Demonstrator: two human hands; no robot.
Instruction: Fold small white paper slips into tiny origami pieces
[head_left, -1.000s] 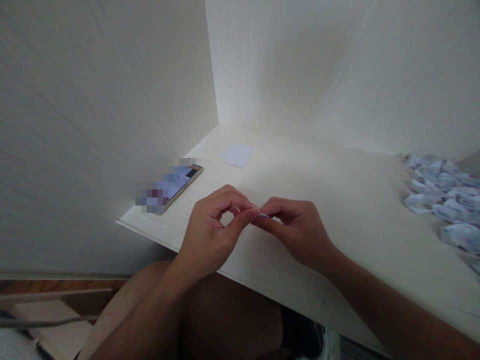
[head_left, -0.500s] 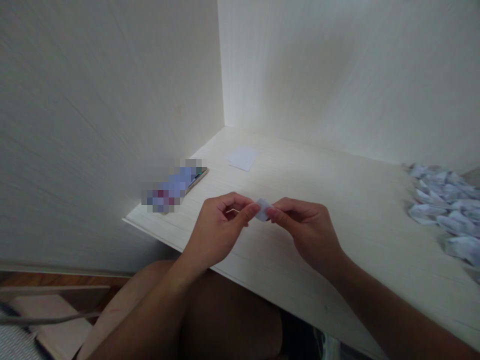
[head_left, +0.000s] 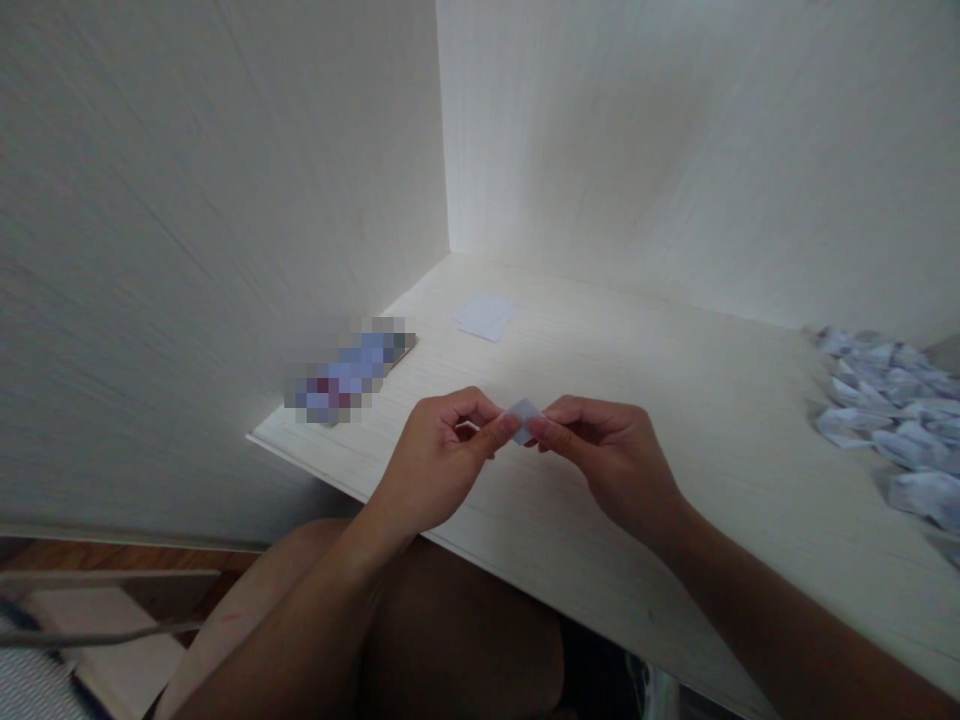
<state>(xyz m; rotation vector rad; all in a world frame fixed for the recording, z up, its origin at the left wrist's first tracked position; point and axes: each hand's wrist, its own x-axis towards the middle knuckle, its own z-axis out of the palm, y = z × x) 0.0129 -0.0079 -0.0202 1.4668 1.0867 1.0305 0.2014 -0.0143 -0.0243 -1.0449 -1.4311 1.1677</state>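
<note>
Between my two hands is a small white piece of folded paper, held over the desk. My left hand pinches its left side between thumb and fingers. On the right side, the thumb and fingers of my right hand are closed on the same paper, the thumb lying across its face. The fingertips behind the paper are partly hidden. Beyond my hands, a few flat white paper squares lie overlapped on the desk.
The white desk meets walls at the left and back. A blurred-out phone-like object lies near the left wall. Several crumpled or folded white papers are heaped at the right. My legs are below the front edge.
Both thumbs have shifted slightly on the folded paper, and it has turned a little so that a pointed corner now faces up. The other things have stayed in place.
</note>
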